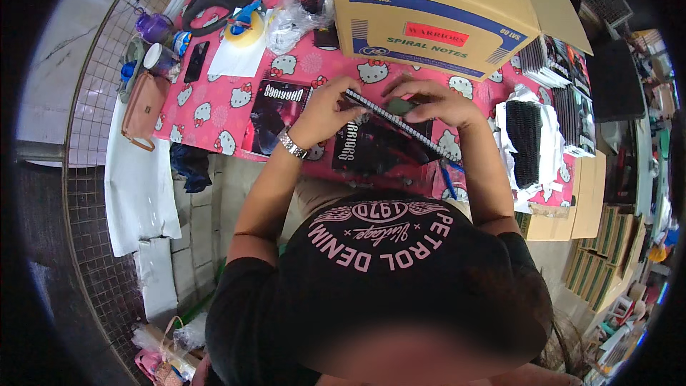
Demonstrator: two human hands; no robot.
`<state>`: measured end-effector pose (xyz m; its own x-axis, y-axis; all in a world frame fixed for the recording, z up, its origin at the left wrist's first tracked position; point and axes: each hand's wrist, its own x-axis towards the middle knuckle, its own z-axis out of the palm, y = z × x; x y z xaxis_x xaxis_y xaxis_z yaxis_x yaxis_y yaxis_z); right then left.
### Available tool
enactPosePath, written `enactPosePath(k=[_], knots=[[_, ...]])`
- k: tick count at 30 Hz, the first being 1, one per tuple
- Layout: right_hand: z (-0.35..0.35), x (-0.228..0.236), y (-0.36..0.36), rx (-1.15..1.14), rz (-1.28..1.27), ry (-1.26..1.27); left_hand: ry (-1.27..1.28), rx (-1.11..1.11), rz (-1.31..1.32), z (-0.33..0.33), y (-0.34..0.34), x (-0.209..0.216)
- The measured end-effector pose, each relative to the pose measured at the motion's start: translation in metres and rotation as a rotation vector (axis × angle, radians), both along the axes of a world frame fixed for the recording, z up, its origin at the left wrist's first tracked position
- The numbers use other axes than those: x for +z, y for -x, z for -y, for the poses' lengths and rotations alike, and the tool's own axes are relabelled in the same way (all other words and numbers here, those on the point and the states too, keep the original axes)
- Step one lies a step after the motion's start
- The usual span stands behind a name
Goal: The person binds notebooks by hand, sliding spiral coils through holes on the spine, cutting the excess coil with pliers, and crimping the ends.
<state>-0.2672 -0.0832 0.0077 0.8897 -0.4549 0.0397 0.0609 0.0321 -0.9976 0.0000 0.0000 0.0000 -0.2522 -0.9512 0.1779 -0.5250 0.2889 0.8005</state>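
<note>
My left hand (329,112) pinches the upper-left end of a spiral notebook (427,139), whose row of binding loops slants down to the right. My right hand (443,104) is curled over the middle of that spine, its fingers closed around a small dark green piece (401,106) whose kind I cannot make out. Under the spine, a dark printed cover (357,146) lies on the pink patterned tablecloth (225,141). Left of it, partly behind my left forearm, rests another dark printed notebook cover (268,121).
A large cardboard box (436,14) stands at the back. On the right are black binding coils (525,143) on white paper and stacked notebooks (575,118). A blue pen (448,180) lies near the front edge. Leftward are a phone (196,62), a tape roll (244,28) and a pink pouch (145,109).
</note>
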Motion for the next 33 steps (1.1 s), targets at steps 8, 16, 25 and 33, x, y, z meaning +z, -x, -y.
enactPosePath(k=[8,16,25,33], knots=[[-0.001,-0.158,0.134,-0.774,-0.735,1.001,-0.137,0.158,-0.327,0.012,0.018,-0.028],[-0.185,-0.169,0.121,-0.932,-1.175,0.883,-0.173,0.298,-0.673,-0.013,0.040,-0.031],[-0.144,-0.065,0.072,-1.094,-0.351,0.765,0.011,0.330,-0.614,-0.022,0.058,-0.037],[-0.109,-0.008,-0.019,-0.787,-0.260,0.877,0.115,0.391,-0.515,-0.031,0.071,-0.034]])
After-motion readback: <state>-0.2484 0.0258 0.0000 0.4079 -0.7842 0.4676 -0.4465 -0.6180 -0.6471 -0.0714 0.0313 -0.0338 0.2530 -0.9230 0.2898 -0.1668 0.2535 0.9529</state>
